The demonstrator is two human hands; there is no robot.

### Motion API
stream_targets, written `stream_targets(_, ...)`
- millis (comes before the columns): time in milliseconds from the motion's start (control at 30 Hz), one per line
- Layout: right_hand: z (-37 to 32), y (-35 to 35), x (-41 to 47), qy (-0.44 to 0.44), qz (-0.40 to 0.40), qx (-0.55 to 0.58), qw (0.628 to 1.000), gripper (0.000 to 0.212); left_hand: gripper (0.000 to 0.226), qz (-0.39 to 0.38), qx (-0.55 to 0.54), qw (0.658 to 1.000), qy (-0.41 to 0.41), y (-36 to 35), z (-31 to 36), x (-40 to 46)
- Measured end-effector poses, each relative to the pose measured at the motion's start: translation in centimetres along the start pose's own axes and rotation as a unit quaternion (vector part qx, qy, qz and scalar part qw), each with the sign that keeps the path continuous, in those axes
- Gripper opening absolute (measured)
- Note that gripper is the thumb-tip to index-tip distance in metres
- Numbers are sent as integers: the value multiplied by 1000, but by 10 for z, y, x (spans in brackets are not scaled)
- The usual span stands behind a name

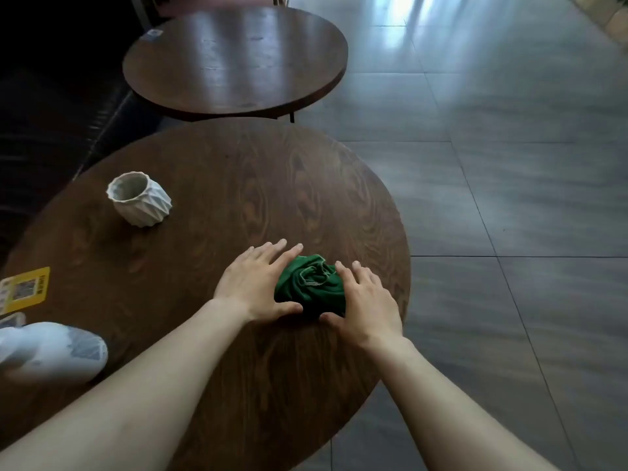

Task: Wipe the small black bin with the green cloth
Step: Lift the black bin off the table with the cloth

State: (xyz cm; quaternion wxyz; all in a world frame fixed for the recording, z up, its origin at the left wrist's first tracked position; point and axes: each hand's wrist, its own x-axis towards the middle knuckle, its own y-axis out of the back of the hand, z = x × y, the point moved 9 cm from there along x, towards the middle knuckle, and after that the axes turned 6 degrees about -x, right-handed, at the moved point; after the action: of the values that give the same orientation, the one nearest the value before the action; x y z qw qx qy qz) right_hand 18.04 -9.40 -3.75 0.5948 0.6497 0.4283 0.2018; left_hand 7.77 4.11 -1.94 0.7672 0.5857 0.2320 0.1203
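A crumpled green cloth (311, 283) lies bunched on the round wooden table (210, 205), near its right front edge. My left hand (258, 283) cups the cloth's left side, fingers stretched forward and thumb curled round the front. My right hand (365, 300) presses on its right side in the same way, so the bundle is held between both hands. Under the cloth's front edge, between my thumbs, there is a dark patch. I cannot tell if it is shadow or an object. No black bin shows clearly.
A white faceted ceramic pot (139, 198) stands at the table's back left. A yellow card (25, 288) and a white plastic-wrapped object (51, 351) sit at the left edge. A second round table (234, 59) stands behind. Grey tiled floor (509, 198) lies to the right.
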Motion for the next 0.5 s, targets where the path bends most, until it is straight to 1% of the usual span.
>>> stream_targets(33, 0, -5, 4, 3, -8, 5, 1000, 101, 112, -15, 2, 1000, -6, -6, 1, 4)
stream_targets(200, -1, -22, 16, 11, -24, 25, 999, 105, 120, -39, 5, 999, -24, -30, 1, 19)
stream_targets(267, 0, -27, 17, 11, -35, 34, 999, 104, 116, -66, 5, 997, -25, -40, 2, 22)
stream_targets(333, 0, -33, 16, 14, -41, 29, 999, 99, 105, -81, -4, 996, -18, -48, 2, 23)
stream_targets(400, -1, -32, 14, 19, -22, 7, 1000, 85, 93, -68, -6, 998, -14, -47, 4, 21)
stream_targets(500, -3, -20, 9, 29, 43, -10, 999, 47, 76, -33, 4, 999, -19, -38, 6, 18)
